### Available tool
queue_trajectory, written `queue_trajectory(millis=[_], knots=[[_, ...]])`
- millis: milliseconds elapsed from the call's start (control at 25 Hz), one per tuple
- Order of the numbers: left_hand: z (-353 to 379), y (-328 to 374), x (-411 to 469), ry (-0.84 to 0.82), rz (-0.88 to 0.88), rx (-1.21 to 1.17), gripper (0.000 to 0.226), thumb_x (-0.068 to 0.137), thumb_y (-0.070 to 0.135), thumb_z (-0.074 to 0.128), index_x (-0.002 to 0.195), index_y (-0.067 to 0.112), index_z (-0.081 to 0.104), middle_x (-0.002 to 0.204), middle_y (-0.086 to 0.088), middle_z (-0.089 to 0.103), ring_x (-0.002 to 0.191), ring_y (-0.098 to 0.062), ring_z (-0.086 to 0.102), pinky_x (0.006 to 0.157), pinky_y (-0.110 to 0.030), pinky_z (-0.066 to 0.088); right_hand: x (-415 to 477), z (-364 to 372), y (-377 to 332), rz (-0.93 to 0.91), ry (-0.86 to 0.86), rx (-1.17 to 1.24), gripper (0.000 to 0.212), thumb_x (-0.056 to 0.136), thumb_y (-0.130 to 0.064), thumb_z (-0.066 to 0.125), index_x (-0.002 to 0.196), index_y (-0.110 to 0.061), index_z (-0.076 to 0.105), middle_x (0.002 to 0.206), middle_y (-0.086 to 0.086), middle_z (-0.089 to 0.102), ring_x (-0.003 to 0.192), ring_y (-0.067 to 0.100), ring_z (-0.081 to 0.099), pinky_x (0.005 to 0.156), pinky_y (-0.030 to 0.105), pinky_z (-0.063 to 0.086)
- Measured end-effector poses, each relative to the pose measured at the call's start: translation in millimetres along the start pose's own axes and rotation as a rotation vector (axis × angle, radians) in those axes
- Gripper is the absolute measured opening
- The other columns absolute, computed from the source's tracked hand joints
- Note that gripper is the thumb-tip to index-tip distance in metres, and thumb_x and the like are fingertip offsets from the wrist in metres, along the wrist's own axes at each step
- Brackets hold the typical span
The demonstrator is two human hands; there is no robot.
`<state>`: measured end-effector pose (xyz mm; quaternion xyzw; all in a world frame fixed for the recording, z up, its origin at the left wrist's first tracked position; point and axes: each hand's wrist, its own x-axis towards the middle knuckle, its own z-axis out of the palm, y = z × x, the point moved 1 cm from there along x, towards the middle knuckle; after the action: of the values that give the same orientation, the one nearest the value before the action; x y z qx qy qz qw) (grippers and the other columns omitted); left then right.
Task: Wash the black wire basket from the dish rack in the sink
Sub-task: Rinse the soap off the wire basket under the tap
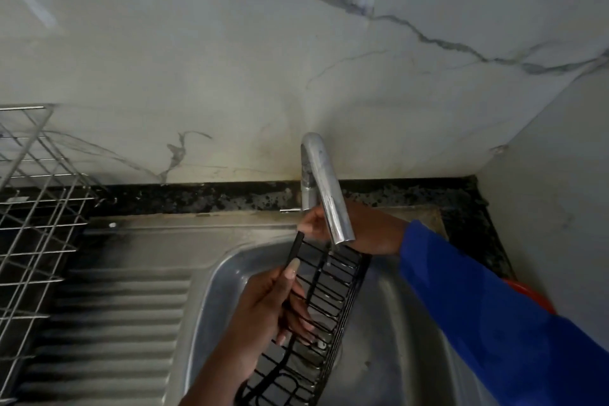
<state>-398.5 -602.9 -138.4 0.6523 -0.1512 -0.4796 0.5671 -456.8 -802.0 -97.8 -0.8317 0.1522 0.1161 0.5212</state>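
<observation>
Blocked down the middle of the sink basin [385, 326] by the black wire basket [333, 287], slanting from the near edge to just under the faucet spout [324, 188]. Barred along the basket's left rim by the left hand [263, 310] gripping it. Crossed from the near right by the blue sleeve [478, 306], with the right hand [365, 224] partly hidden behind the spout. Open on the bare basin floor right of the basket, below the sleeve. Open over the ribbed drainboard [115, 323] to the left, as far as the chrome dish rack [36, 208] at the left edge. Closed at the far side by the marble backsplash [263, 59], and on the right by the side wall [560, 191].
</observation>
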Motion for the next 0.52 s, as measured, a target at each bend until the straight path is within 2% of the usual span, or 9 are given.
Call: queue_trajectory(millis=[40, 80, 120, 200, 280, 320, 360, 440, 520], knots=[[6.2, -0.4, -3.8, 0.033, -0.002, -0.013, 0.048, 0.087, 0.044, 0.052, 0.080, -0.004, 0.056, 0.059, -0.027, 0.064, 0.042, -0.027, 0.064, 0.034, -0.017, 0.029, -4.4, 3.4, 0.5, 0.017, -0.027, 0.001, 0.042, 0.095, -0.039, 0.052, 0.130, -0.014, 0.056, 0.128, 0.006, 0.060, 0.112, 0.015, 0.058, 0.091, 0.013, 0.047], [12.8, -0.9, -7.6, 0.062, -0.010, -0.035, 0.048, 0.087, 0.043, 0.051, 0.081, -0.004, 0.055, 0.060, -0.028, 0.065, 0.042, -0.028, 0.064, 0.034, -0.018, 0.031, -9.3, 8.6, 1.9, 0.050, -0.039, 0.035, 0.046, 0.095, -0.041, 0.051, 0.136, -0.020, 0.050, 0.134, 0.001, 0.055, 0.116, 0.010, 0.053, 0.089, 0.006, 0.043], [19.4, -0.8, -10.7, 0.088, -0.027, -0.063, 0.048, 0.089, 0.043, 0.050, 0.084, -0.005, 0.055, 0.062, -0.028, 0.066, 0.043, -0.030, 0.065, 0.034, -0.018, 0.034, -14.4, 13.7, 3.3, 0.086, -0.017, 0.089, 0.049, 0.095, -0.043, 0.051, 0.139, -0.024, 0.046, 0.136, 0.000, 0.053, 0.118, 0.010, 0.051, 0.092, 0.008, 0.043], [30.4, -1.2, -13.7, 0.129, -0.087, -0.118, 0.047, 0.099, 0.040, 0.045, 0.093, -0.006, 0.055, 0.072, -0.027, 0.071, 0.054, -0.036, 0.070, 0.035, -0.022, 0.041, -22.6, 25.3, 7.1, 0.161, 0.101, 0.189, 0.040, 0.096, -0.045, 0.050, 0.131, -0.025, 0.049, 0.119, -0.001, 0.062, 0.112, 0.006, 0.058, 0.090, 0.016, 0.048], [39.0, -0.9, -14.3, 0.160, -0.136, -0.148, 0.047, 0.104, 0.039, 0.040, 0.101, -0.005, 0.054, 0.080, -0.021, 0.075, 0.067, -0.039, 0.074, 0.038, -0.025, 0.047, -30.1, 40.9, 9.9, 0.155, 0.232, 0.268, 0.019, 0.097, -0.039, 0.051, 0.114, -0.029, 0.049, 0.091, -0.009, 0.060, 0.083, -0.018, 0.058, 0.068, 0.003, 0.046], [41.8, -0.7, -13.5, 0.182, -0.144, -0.159, 0.047, 0.105, 0.040, 0.039, 0.102, -0.004, 0.055, 0.082, -0.019, 0.076, 0.069, -0.039, 0.075, 0.039, -0.026, 0.048, -33.3, 49.8, 10.4, 0.136, 0.273, 0.301, 0.016, 0.097, -0.036, 0.053, 0.111, -0.031, 0.047, 0.087, -0.012, 0.057, 0.077, -0.022, 0.056, 0.064, 0.000, 0.043], [43.9, 0.0, -12.8, 0.214, -0.142, -0.166, 0.047, 0.105, 0.042, 0.039, 0.103, -0.003, 0.055, 0.082, -0.018, 0.077, 0.068, -0.040, 0.074, 0.039, -0.027, 0.048, -36.5, 60.0, 13.6, 0.102, 0.292, 0.367, 0.018, 0.096, -0.034, 0.056, 0.112, -0.030, 0.049, 0.089, -0.014, 0.058, 0.083, -0.019, 0.058, 0.068, 0.001, 0.043], [47.9, 0.6, -13.4, 0.298, -0.125, -0.171, 0.048, 0.104, 0.044, 0.040, 0.102, -0.001, 0.056, 0.082, -0.015, 0.077, 0.062, -0.041, 0.072, 0.044, -0.028, 0.046, -40.3, 76.6, 29.2, 0.055, 0.339, 0.533, 0.031, 0.095, -0.032, 0.057, 0.125, -0.026, 0.051, 0.106, -0.014, 0.062, 0.106, 0.001, 0.061, 0.084, 0.015, 0.049], [51.7, -0.8, -15.2, 0.357, -0.097, -0.181, 0.047, 0.105, 0.044, 0.039, 0.101, 0.001, 0.056, 0.081, -0.013, 0.077, 0.055, -0.038, 0.071, 0.046, -0.028, 0.044, -39.3, 84.9, 41.1, 0.019, 0.404, 0.583, 0.034, 0.098, -0.026, 0.053, 0.131, -0.019, 0.051, 0.111, -0.013, 0.063, 0.111, 0.008, 0.060, 0.090, 0.023, 0.049]])
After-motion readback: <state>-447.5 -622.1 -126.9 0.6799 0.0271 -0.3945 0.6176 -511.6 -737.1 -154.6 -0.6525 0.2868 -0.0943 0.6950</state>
